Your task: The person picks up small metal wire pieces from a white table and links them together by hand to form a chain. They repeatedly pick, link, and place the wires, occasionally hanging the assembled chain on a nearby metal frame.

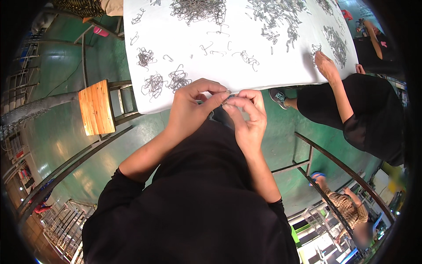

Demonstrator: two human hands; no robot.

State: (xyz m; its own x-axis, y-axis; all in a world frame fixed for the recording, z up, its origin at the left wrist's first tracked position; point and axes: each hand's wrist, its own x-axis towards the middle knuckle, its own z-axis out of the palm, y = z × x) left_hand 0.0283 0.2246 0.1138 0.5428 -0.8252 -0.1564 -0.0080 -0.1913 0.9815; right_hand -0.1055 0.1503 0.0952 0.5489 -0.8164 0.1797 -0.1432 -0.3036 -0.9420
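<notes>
My left hand (pixel 193 105) and my right hand (pixel 248 116) meet at the near edge of a white-covered table (pixel 272 66). Their fingertips pinch a small bent metal wire piece (pixel 228 97) between them. Small tangled piles of thin metal wire hooks (pixel 178 80) lie on the white cover just beyond my left hand, with another pile (pixel 153 84) beside it. Larger heaps of wire pieces (pixel 198 9) spread across the far side of the table.
A wooden stool (pixel 96 108) stands left of the table on a green floor. A person in black (pixel 365 114) sits to the right with a hand (pixel 326 66) on the table. Metal frame bars (pixel 334 163) run at lower right and lower left.
</notes>
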